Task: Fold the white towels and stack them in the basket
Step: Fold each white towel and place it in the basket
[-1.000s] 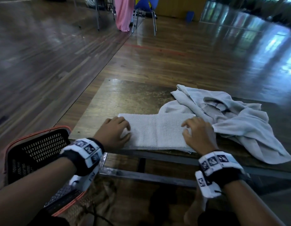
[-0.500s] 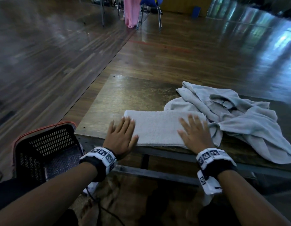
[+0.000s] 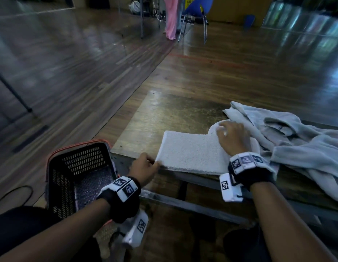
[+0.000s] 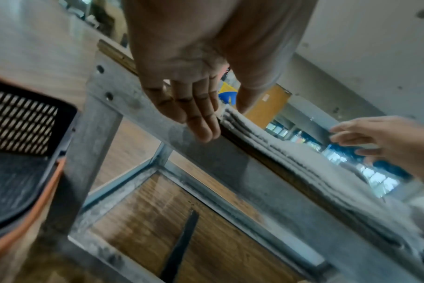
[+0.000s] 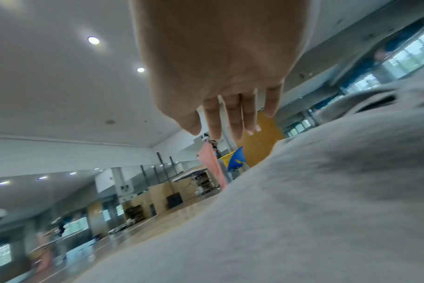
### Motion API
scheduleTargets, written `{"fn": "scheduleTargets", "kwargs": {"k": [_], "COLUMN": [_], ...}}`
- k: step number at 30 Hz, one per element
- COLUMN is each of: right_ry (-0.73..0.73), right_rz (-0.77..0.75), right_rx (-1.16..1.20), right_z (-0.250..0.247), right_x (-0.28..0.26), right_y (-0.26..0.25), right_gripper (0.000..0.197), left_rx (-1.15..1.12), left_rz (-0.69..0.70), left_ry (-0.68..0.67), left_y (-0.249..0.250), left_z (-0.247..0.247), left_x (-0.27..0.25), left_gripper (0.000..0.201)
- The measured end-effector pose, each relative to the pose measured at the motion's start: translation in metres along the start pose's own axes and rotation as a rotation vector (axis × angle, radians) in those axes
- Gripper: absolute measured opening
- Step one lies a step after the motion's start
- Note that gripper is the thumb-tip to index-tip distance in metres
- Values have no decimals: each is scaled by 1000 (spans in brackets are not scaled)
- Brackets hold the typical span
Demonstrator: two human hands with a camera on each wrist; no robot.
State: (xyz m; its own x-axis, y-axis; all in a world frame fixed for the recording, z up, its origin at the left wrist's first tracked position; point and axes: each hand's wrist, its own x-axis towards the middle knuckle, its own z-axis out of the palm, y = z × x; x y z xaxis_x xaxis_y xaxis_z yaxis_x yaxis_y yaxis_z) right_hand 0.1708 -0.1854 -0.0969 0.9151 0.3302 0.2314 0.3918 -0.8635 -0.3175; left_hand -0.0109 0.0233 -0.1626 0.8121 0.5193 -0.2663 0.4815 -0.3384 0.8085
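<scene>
- The folded towel (image 3: 191,151) lies flat at the near edge of the table (image 3: 164,114), its layered near edge flush with the rim; the step in hand looks like lifting this bundle to carry it left into the basket (image 3: 79,167).
- The left hand (image 3: 144,168) is at the towel's near-left corner, thumb on top and fingers straight just below the table's rim; in the left wrist view the fingers (image 4: 201,118) lie against the stacked layers, though whether they truly pinch the corner I cannot tell.
- The right hand (image 3: 231,138) rests on the towel's far-right end with fingers relaxed and spread, holding nothing; it lies just beside the heap of unfolded towels (image 3: 296,140), which touches the folded one there.
- To do it well: slide the left fingers under all the layers, not just the top one; bring the right hand under its end likewise, so the fold stays shut.
- Lift level and clear of the heap, lest a loose edge drag along.
- The basket stands on the floor, near left of the table; set the towel flat on its bottom.
</scene>
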Motion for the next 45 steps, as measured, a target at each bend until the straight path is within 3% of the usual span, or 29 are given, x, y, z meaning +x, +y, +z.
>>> {"fn": "scheduleTargets", "kwargs": {"k": [4, 9, 14, 16, 18, 21, 23, 25, 29, 33, 39, 45], "right_ry": [-194, -498, -635, -593, -430, -107, 9, 48, -86, -287, -258, -281], "right_rz": [-222, -231, -222, -226, -236, -206, -191, -180, -152, -81, 57, 199], "right_rx": [-105, -108, -220, -198, -44, 477, 811, 964, 918, 1085, 796, 630], "right_z": [35, 64, 74, 70, 62, 41, 25, 14, 7, -2, -2, -1], "right_x": [17, 32, 48, 54, 59, 67, 70, 69, 66, 65, 62, 45], "right_y": [-63, -102, -119, -123, -128, -130, -129, -122, -87, -56, -12, 32], "right_gripper": [26, 36, 33, 26, 21, 14, 8, 10, 8, 20, 22, 14], "left_rx": [-206, -258, -261, -202, -158, -103, -155, -182, -151, -80, 18, 367], "left_rz": [-100, -165, -142, -65, 20, 242, 406, 461, 531, 672, 750, 844], "left_ry": [44, 59, 5, -9, 105, 423, 516, 527, 363, 245, 106, 51], "left_y": [6, 3, 8, 15, 25, 51, 68, 76, 75, 74, 85, 92], "left_z": [9, 15, 9, 2, -11, -39, -55, -60, -38, -3, 45, 78], "left_x": [8, 13, 13, 14, 19, 20, 16, 9, -1, -9, -16, -19], "left_gripper": [27, 29, 22, 15, 13, 7, 16, 21, 17, 17, 15, 18]}}
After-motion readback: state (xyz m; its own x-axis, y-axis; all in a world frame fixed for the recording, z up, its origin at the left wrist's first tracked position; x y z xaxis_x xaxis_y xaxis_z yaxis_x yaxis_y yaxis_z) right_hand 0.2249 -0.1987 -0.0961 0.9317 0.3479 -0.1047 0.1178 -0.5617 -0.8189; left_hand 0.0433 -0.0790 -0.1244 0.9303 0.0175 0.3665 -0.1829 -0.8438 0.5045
